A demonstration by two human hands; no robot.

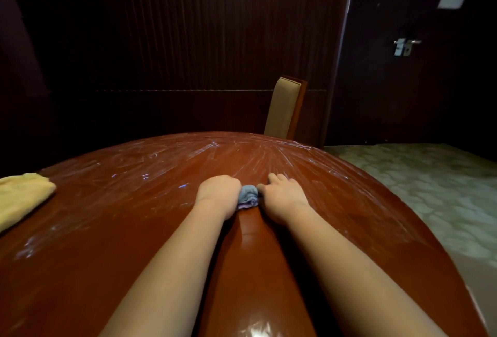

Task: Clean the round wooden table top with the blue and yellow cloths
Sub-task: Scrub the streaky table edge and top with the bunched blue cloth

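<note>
The round wooden table top (134,215) is reddish brown and streaked with pale smears across its far half. A bunched blue cloth (248,197) lies near its middle, squeezed between both hands. My left hand (219,191) grips the cloth's left side with curled fingers. My right hand (282,194) holds its right side, thumb against the cloth, the other fingers reaching forward onto the wood. Most of the cloth is hidden by the hands. A folded yellow cloth (22,197) rests on the table at the far left edge of view.
A chair with a tan padded back (285,108) stands at the table's far side. Dark panelled wall lies behind, and a dark door with a metal handle (404,46) at the right. Pale patterned floor (430,189) shows right of the table.
</note>
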